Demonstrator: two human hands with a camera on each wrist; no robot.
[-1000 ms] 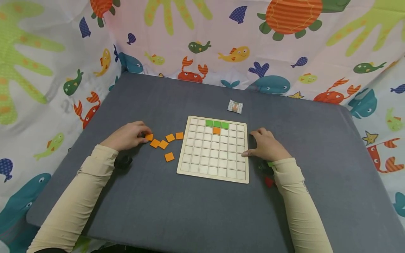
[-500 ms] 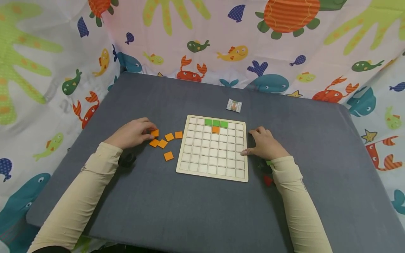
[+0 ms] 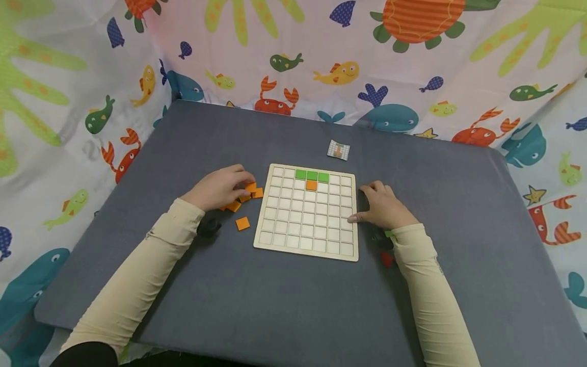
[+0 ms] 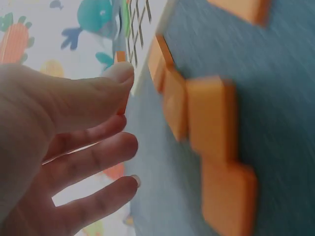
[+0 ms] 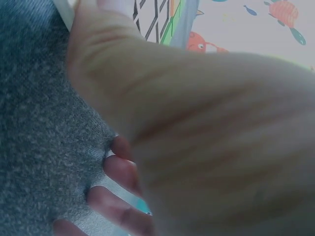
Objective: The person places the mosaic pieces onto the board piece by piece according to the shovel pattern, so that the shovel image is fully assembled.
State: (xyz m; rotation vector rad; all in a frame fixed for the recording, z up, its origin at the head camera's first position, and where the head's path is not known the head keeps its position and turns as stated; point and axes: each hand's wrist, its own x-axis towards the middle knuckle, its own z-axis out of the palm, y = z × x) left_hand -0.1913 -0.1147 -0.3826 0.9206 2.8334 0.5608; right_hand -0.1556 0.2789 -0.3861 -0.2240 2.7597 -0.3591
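My left hand (image 3: 221, 187) pinches an orange square tile (image 4: 121, 101) between thumb and fingers, just left of the grid board. Several loose orange tiles (image 4: 209, 118) lie on the table beneath and beside that hand, and one orange tile (image 3: 242, 223) sits apart from them. The pale wooden grid board (image 3: 293, 225) holds a row of green tiles (image 3: 312, 176) near its far edge, with an orange tile (image 3: 311, 185) below the middle one. At the board's right side rests my right hand (image 3: 387, 206), its thumb on the board's edge and its fingers spread toward the table.
A small printed card (image 3: 338, 150) lies beyond the board. A red piece (image 3: 387, 259) and a green piece (image 3: 389, 233) show beside the right wrist, partly hidden by the sleeve. A patterned cloth (image 3: 312, 51) hangs around the far side of the grey table (image 3: 293, 311).
My left hand has moved right toward the board with the orange tile, passing over the other loose tiles. My right hand stays at the board's edge.
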